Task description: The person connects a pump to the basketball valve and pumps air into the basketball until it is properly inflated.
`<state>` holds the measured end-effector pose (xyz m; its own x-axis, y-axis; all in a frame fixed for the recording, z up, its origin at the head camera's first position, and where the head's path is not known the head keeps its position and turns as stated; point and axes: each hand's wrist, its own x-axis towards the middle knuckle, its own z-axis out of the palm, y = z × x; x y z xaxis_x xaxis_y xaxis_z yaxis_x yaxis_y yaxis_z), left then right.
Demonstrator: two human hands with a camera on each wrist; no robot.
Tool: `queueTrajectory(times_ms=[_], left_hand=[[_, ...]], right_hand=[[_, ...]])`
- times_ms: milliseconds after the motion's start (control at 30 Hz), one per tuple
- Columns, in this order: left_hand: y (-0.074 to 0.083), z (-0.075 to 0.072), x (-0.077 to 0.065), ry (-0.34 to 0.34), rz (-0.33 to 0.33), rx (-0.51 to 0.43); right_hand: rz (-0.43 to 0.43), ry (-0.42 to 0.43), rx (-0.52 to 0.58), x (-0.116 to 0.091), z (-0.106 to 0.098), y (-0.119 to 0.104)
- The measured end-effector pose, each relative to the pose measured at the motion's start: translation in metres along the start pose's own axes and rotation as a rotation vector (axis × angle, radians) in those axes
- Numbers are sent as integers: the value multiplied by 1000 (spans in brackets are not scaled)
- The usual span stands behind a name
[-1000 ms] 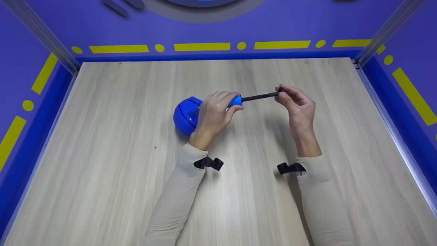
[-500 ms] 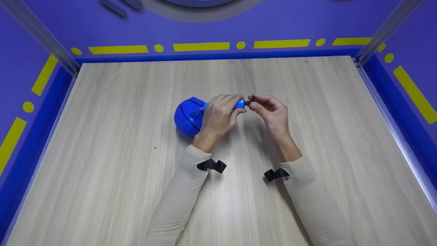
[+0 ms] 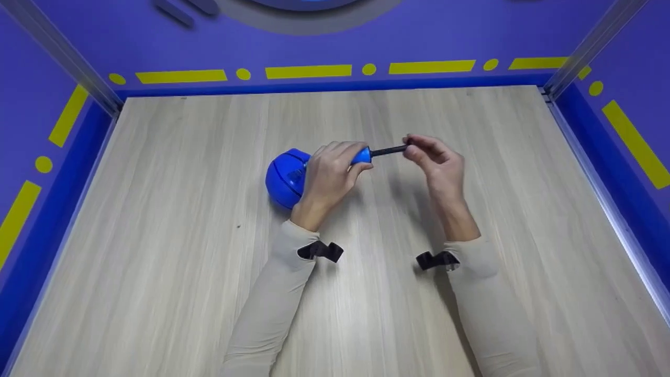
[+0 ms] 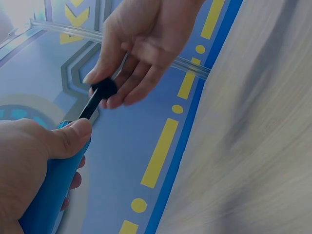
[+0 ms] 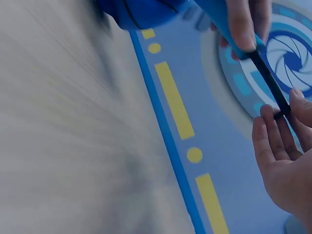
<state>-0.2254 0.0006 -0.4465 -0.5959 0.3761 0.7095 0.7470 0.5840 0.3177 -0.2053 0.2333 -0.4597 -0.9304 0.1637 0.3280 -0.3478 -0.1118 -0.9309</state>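
A blue ball (image 3: 285, 178) with black seams rests on the wooden table, partly hidden behind my left hand (image 3: 330, 170). That hand wraps round the blue barrel of a hand pump (image 3: 362, 155), which points away from the ball to the right. Out of the barrel's right end comes a black rod (image 3: 388, 151), a stretch of it exposed. My right hand (image 3: 445, 167) pinches the black knob (image 4: 104, 88) at the rod's end between thumb and fingers. The pump's end toward the ball is covered by the left hand in the head view.
The light wooden table (image 3: 172, 251) is bounded by a blue-purple back wall (image 3: 309, 55) with yellow marks, and similar side walls. Metal posts stand at the back corners. Each sleeved wrist carries a black camera mount (image 3: 322, 251).
My right hand first pushed the rod left, nearly all into the barrel, then drew it partly back out to the right. The left hand shifted slightly with it; the ball stayed nearly in place.
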Motion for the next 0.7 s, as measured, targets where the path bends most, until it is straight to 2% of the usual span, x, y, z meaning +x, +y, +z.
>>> queueTrajectory(times_ms=[133, 267, 400, 567, 700], left_hand=[[0, -2, 0, 1, -21, -6], [0, -2, 0, -3, -28, -18], [1, 0, -1, 9, -22, -13], [3, 4, -3, 22, 6, -7], [4, 6, -4, 5, 24, -14]], right_hand=[[12, 74, 61, 6, -18, -5], [25, 91, 88, 8, -22, -4], [44, 73, 103, 4, -11, 0], [49, 19, 32, -5, 12, 6], [66, -42, -16, -10, 26, 9]])
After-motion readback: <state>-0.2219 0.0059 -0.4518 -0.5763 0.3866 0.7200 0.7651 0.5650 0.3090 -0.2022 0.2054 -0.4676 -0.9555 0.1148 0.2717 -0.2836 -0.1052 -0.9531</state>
